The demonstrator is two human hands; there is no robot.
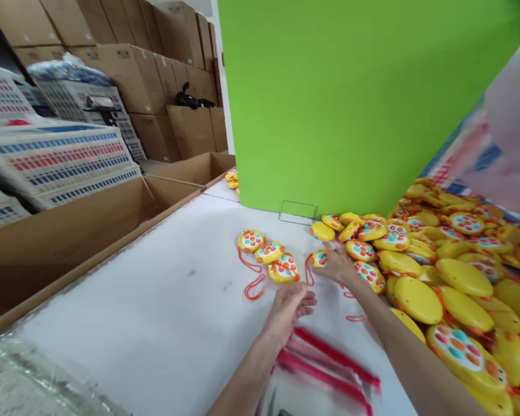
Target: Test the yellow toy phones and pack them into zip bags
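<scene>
My right hand (pixel 338 267) has its fingers around a small yellow toy (pixel 319 259) with a white face of coloured round buttons. An orange cord loop (pixel 309 271) trails from that toy onto the white table. Lower and to the left, my left hand (pixel 291 305) is open and holds nothing, its fingers stretched out. Just beyond it lie three more such toys in a slanting row, the nearest a button-side-up toy (pixel 282 269), with cords spread beside them. Below my hands sit clear plastic bags (pixel 318 375) with red zip edges, blurred.
A large heap of yellow toys (pixel 420 300) covers the right side. A green panel (pixel 329 104) stands at the back, with a wire holder (pixel 297 212) at its foot. Open cardboard boxes (pixel 69 242) line the left edge; white crates (pixel 65 156) and stacked cartons stand behind.
</scene>
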